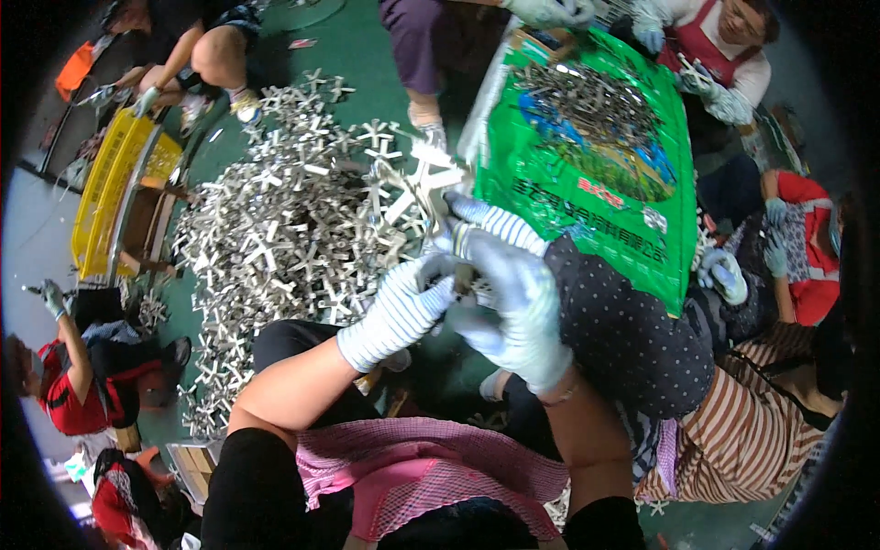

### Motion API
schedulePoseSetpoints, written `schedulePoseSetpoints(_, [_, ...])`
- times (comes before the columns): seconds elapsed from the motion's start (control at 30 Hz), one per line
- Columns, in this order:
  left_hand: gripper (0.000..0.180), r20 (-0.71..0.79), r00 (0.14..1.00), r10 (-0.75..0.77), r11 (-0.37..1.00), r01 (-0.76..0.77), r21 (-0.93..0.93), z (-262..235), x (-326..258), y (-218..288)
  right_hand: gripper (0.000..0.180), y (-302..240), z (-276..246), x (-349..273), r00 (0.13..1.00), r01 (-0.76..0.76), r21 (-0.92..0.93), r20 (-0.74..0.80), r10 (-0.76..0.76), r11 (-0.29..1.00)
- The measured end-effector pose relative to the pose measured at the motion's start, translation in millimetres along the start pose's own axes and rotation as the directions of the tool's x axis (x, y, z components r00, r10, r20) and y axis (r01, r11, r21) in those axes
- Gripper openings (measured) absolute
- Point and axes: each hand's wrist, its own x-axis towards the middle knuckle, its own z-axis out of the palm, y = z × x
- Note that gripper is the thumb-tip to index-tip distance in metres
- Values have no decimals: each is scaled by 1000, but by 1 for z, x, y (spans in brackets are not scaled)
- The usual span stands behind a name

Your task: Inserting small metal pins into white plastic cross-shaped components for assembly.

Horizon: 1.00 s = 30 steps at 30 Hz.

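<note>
Green floor [353,57], spiky heap [280,225]; gloved hands [390,316] [522,316] hold something [466,273], perhaps metal.

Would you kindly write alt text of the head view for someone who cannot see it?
Gloved left hand and right hand close together, a dark piece, hard to identify, between them. Beyond lies a heap of silvery starlike parts on a green floor, with a green sheet of metal pieces at right and people around.
</note>
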Motion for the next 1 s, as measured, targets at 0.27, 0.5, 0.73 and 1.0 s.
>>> schedulePoseSetpoints(0.27, [23, 386, 716, 582, 677, -689, 257, 6, -45, 30, 48, -47, 3, 37, 917, -353, 214, -114, 382, 911])
schedulePoseSetpoints(0.5, [25, 238, 670, 703, 657, -740, 145, -14, -67, 35, 54, -5, 131, 72, 697, -445, -260, 500, 514, 857])
schedulePoseSetpoints(0.73, [33, 82, 551, 830, 547, -834, 70, -43, -73, 37, 25, 10, 179, 64, 643, -604, 8, 595, 482, 797])
schedulePoseSetpoints(1.0, [25, -204, 574, 793, 539, -817, -204, -61, -69, 62, 30, -31, 229, 141, 690, -629, 243, 612, 386, 739])
